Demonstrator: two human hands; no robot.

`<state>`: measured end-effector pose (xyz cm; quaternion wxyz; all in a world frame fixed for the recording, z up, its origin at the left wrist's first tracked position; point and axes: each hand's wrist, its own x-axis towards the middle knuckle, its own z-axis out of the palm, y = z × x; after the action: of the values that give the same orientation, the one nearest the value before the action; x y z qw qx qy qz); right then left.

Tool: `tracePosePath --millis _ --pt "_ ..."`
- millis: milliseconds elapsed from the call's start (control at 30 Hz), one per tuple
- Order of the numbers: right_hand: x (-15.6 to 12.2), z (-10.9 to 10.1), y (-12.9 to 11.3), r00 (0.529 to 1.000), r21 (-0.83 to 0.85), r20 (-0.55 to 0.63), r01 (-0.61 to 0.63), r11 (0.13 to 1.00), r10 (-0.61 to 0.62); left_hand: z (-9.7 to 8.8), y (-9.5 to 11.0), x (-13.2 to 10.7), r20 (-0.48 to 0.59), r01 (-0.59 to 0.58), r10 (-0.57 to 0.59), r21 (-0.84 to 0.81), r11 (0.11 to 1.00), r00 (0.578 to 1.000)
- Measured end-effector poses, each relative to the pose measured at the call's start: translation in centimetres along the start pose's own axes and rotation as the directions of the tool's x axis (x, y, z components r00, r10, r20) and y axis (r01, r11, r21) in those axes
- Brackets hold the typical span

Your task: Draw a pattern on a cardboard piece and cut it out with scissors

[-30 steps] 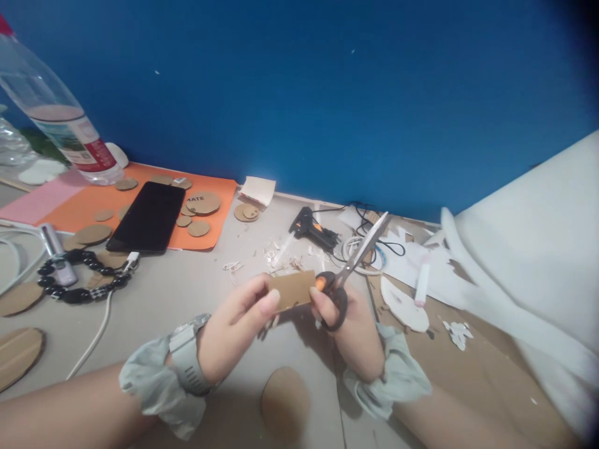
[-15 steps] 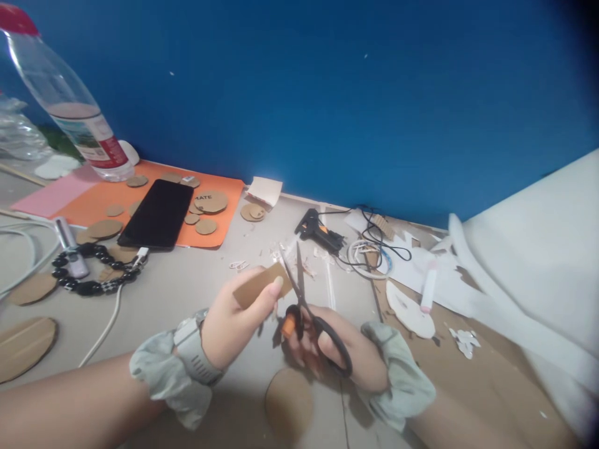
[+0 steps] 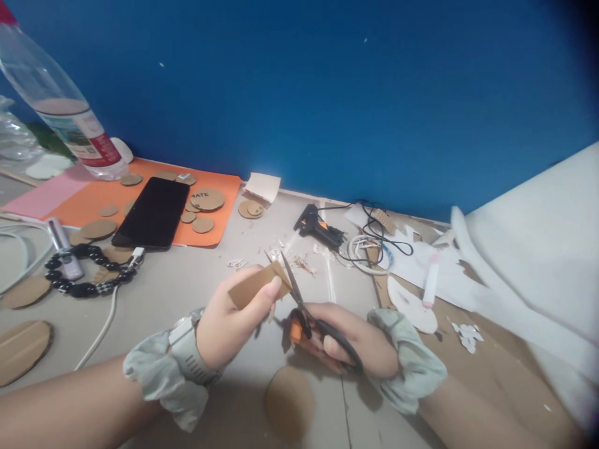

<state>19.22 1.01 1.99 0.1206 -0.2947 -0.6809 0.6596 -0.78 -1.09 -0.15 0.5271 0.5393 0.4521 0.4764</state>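
Observation:
Between thumb and fingers, my left hand (image 3: 234, 318) pinches a small brown piece of cardboard (image 3: 253, 290). My right hand (image 3: 341, 340) grips black-handled scissors (image 3: 299, 293) with orange inside one finger loop. The parted blades point up and away, at the right end of the cardboard, one of them seeming to pass behind it. Below my hands lies a cardboard disc (image 3: 290, 402). Beyond the blades a black glue gun (image 3: 321, 226) rests on the table among clear and brown scraps (image 3: 299, 260).
An orange sheet (image 3: 215, 234) at the left bears a black phone (image 3: 153, 212) and several cardboard discs. Nearby are a tall bottle (image 3: 79, 134), a black bead bracelet (image 3: 84, 289) and a white cable (image 3: 108, 324). White paper (image 3: 412, 268), a marker (image 3: 430, 284) and coiled cords lie at right.
The scissors have turned to tilt further left, and their blades are now at the right end of the cardboard. My right hand has shifted slightly right; the view has moved a little.

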Motion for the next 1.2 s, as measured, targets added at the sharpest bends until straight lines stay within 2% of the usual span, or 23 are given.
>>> tracePosePath --millis 133,300,500,733,967,1200 --pt "0.0 0.0 -0.3 0.999 -0.048 -0.044 0.024 0.999 -0.026 0.0 0.0 0.0 0.011 -0.004 0.004 0.001 1.0 1.0" --pt "0.1 -0.1 -0.1 0.999 -0.023 -0.028 0.036 0.999 -0.036 0.0 -0.1 0.1 -0.002 -0.004 0.004 0.015 1.0 1.0" --pt "0.1 -0.2 0.0 0.997 -0.078 -0.045 0.057 0.995 -0.06 -0.1 -0.2 0.1 0.008 -0.002 0.002 0.019 1.0 1.0" --pt "0.2 -0.5 0.4 0.999 -0.033 0.039 0.015 0.999 -0.014 0.0 0.0 0.1 -0.012 0.004 -0.003 0.028 1.0 1.0" --pt "-0.3 0.2 -0.5 0.998 -0.063 -0.057 0.018 0.998 -0.021 0.1 0.2 -0.2 -0.001 -0.001 0.001 0.043 0.999 1.0" --pt "-0.3 0.1 -0.7 0.994 -0.091 -0.06 0.085 0.992 -0.091 0.2 0.3 0.0 -0.002 -0.008 0.008 0.04 0.999 1.0"
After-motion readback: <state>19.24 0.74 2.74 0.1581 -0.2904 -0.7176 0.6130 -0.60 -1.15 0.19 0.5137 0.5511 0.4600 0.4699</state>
